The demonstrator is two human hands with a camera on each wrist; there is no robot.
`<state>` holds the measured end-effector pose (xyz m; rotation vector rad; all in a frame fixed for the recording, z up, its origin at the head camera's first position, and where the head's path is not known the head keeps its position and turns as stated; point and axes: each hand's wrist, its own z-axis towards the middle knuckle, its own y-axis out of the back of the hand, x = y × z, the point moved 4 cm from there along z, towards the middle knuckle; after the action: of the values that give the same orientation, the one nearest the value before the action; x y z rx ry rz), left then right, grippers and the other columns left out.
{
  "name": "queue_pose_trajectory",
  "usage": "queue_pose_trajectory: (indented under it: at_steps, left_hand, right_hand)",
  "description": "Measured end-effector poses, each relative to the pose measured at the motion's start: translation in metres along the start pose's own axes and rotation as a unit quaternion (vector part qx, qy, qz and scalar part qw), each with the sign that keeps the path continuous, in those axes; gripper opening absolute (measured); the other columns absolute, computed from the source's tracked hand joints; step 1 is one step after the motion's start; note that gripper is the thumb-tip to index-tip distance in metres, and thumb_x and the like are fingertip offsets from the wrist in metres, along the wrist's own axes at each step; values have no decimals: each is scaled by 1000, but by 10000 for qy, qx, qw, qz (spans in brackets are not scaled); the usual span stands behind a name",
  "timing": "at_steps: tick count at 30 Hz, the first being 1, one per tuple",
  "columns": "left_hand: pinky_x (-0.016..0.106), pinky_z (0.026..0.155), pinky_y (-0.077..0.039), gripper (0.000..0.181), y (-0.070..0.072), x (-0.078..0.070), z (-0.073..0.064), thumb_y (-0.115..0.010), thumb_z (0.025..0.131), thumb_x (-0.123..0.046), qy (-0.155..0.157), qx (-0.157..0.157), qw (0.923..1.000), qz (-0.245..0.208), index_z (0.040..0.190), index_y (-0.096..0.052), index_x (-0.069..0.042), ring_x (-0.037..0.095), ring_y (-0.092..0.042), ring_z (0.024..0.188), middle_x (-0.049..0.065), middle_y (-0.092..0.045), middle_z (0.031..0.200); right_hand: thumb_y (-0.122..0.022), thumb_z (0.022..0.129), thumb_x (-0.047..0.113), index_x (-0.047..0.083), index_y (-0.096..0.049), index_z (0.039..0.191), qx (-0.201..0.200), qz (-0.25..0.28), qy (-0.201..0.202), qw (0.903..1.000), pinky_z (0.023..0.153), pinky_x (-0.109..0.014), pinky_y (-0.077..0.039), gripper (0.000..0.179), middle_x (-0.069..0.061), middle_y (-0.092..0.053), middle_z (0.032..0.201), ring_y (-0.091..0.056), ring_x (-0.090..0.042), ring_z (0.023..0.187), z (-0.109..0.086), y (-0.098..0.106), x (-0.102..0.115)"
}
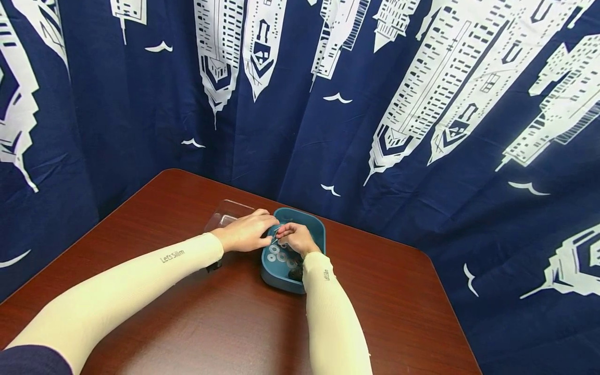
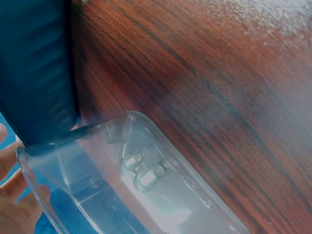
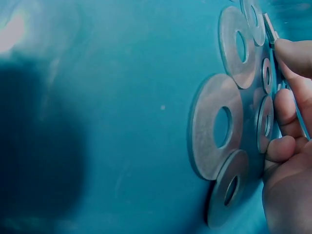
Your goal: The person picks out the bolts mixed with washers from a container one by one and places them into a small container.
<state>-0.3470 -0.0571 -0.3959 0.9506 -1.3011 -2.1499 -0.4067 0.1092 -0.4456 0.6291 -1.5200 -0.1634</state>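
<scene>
My right hand [image 1: 297,239] is inside a blue bin [image 1: 281,284], and its thumb and fingers pinch a threaded screw [image 3: 269,29]. Only a short length of the screw shows past the fingertips. Flat metal washers [image 3: 217,92] of different sizes lie on the bin's floor, close to that hand. Over the bin's left side reaches my left hand [image 1: 246,232], fingertips close to the right fingers. Whether it holds anything between thumb and fingers is hidden. In the left wrist view, its fingers [image 2: 12,187] show partly behind clear plastic.
Left of the bin, a clear plastic tray [image 1: 222,213] stands partly behind my left hand; small shiny metal pieces [image 2: 148,178] show in it. Something dark [image 1: 296,273] lies in the bin's near end. A patterned blue curtain [image 1: 262,151] hangs behind the wooden table [image 1: 211,323].
</scene>
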Motion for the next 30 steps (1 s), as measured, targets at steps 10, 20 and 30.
queue_pose_trajectory:
  at_steps: [10,20,30]
  left_hand:
    - [42,110,-43,42,1,-2,2,-64,93,-19,96,68,9999,-25,132,-62,-6,27,-47,130,6,-65,132]
    - [41,110,-44,43,-2,0,3,-63,93,-22,129,79,9999,56,133,-61,-7,26,-47,131,7,-65,132]
    - [42,110,-43,42,-2,-2,4,-65,92,-19,89,53,9999,49,132,-62,-5,27,-48,129,7,-65,130]
  right_hand:
    - [-69,80,-13,-4,-71,102,-39,-33,18,10000,73,-25,-56,24,-18,-75,95,-68,-13,77,3,-3,-2]
    - [-70,80,-12,-4,-70,102,-50,-72,-59,9999,73,-24,-55,23,-17,-75,96,-66,-11,77,2,-3,-2]
    - [-74,77,-9,-2,-70,100,-110,-112,-89,9998,66,-21,-50,24,-11,-74,88,-62,-8,71,5,-2,-6]
